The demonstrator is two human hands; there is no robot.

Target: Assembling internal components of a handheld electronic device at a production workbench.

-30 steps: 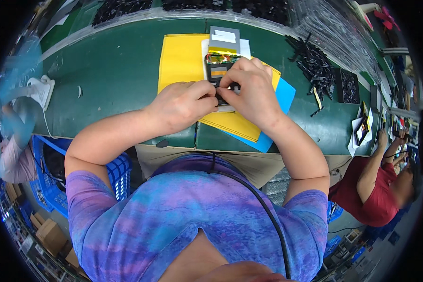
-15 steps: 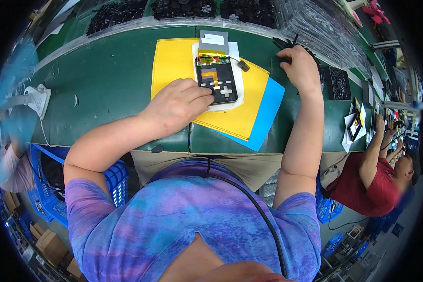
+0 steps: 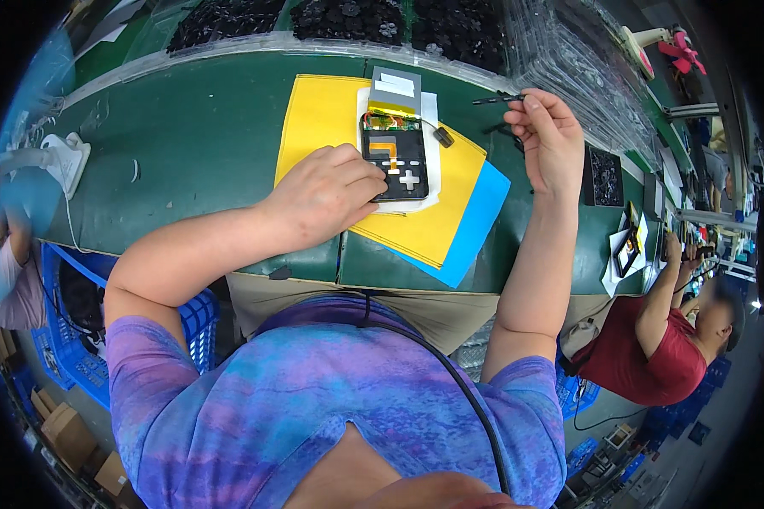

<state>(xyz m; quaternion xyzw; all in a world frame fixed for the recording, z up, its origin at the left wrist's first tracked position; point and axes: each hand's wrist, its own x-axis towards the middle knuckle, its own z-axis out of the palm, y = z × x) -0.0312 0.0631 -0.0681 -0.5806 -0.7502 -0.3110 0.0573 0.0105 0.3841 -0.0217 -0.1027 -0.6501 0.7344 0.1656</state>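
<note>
A black handheld game console [image 3: 395, 156] lies with its casing partly opened, a white cross pad and an orange ribbon cable showing. Its grey screen [image 3: 396, 90] is folded out beyond the top edge, and a small black part [image 3: 442, 137] hangs on a wire beside it. My left hand [image 3: 327, 188] rests at the console's lower left side, fingers bent and pressed on it; the fingertips are partly hidden. Raised over the bench at the right, my right hand [image 3: 552, 140] pinches a slender black stick-like piece [image 3: 491, 100] between thumb and fingers.
Under the console lie white paper, a yellow sheet [image 3: 314, 110] and a blue sheet [image 3: 484, 212]. Trays of black parts [image 3: 348, 21] line the back. At right stand stacked clear trays [image 3: 560, 68], a black box [image 3: 603, 176] and another dark device [image 3: 628, 250]. A co-worker [image 3: 645, 348] sits beyond.
My right hand has lifted from the black pieces at the back right, now holding one slender piece. The left hand stays on the console; the whole view has shifted slightly.
</note>
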